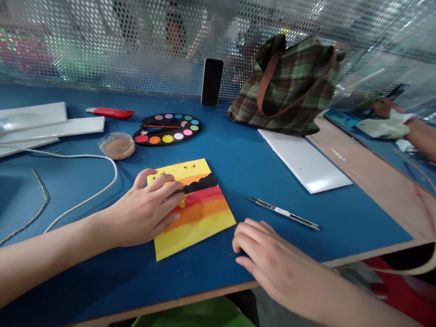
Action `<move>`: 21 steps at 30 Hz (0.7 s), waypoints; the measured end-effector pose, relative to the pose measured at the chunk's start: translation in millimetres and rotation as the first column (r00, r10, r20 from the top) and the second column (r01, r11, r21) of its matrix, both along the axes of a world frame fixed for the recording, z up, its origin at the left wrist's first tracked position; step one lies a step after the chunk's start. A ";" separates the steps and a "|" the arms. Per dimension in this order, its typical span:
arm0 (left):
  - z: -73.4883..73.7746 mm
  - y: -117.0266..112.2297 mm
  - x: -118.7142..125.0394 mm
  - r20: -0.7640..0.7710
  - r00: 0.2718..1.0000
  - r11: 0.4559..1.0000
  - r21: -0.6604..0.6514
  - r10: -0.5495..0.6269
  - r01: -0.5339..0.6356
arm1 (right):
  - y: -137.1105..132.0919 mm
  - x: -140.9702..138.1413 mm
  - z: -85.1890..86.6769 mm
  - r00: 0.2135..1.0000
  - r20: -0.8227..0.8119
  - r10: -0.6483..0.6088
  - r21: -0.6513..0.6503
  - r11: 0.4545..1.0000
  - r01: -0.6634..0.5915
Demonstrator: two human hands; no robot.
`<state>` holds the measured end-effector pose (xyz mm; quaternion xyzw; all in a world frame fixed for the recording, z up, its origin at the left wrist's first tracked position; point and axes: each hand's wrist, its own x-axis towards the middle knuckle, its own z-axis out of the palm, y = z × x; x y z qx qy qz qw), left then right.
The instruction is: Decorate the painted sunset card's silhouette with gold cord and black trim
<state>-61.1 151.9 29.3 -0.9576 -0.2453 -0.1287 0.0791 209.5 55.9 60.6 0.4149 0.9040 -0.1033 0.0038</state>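
Note:
A small painting (204, 206) in yellow, orange and red bands, with a black wavy strip and little bird marks, lies slightly turned on the blue table. Across its left part rests my left hand (153, 204), open, fingers spread and covering some of the picture. My right hand (260, 252) is by the table's front edge, just off the painting's lower right corner. Its fingers are loosely curled with the thumb a little apart, and nothing shows between them. A slim craft knife (282, 212) lies beyond that hand, apart from it.
Behind the painting are a paint palette (157, 139) with a brush (160, 126), a cup of murky water (117, 146) and a red cutter (114, 112). A phone (211, 81) stands upright beside a plaid bag (293, 86). White board (306, 163) lies right; a white cable (85, 200), left. Another person's hand (383, 108) is far right.

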 end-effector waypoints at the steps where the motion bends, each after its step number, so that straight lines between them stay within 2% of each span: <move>1: 0.2 -0.3 0.2 -0.002 1.000 1.000 0.000 -0.001 0.001 | -3.1 -0.2 -3.5 1.000 0.007 0.004 0.031 0.999 -0.004; 6: 2.9 -1.7 0.5 0.007 1.000 0.999 0.036 0.002 -0.002 | -14.3 -3.4 -15.3 0.996 0.087 -0.025 0.174 0.985 0.009; 11: 10.6 -1.7 0.5 0.013 1.000 0.999 0.042 -0.016 0.015 | -3.3 -8.5 -1.5 0.998 0.064 -0.022 0.185 0.983 0.010; 16: 26.4 17.4 9.8 0.012 1.000 0.999 -0.035 -0.017 0.017 | 50.7 -16.5 16.3 0.983 -0.174 -0.066 0.055 0.996 0.077; 18: 33.3 28.9 16.5 0.019 1.000 0.995 -0.100 -0.022 0.024 | 77.0 -22.0 15.6 0.962 -0.273 -0.026 0.055 0.998 0.043; 21: 39.7 42.8 25.2 0.029 0.998 0.979 -0.195 -0.056 0.061 | 106.2 -29.8 7.3 0.947 -0.321 -0.024 0.040 0.998 0.039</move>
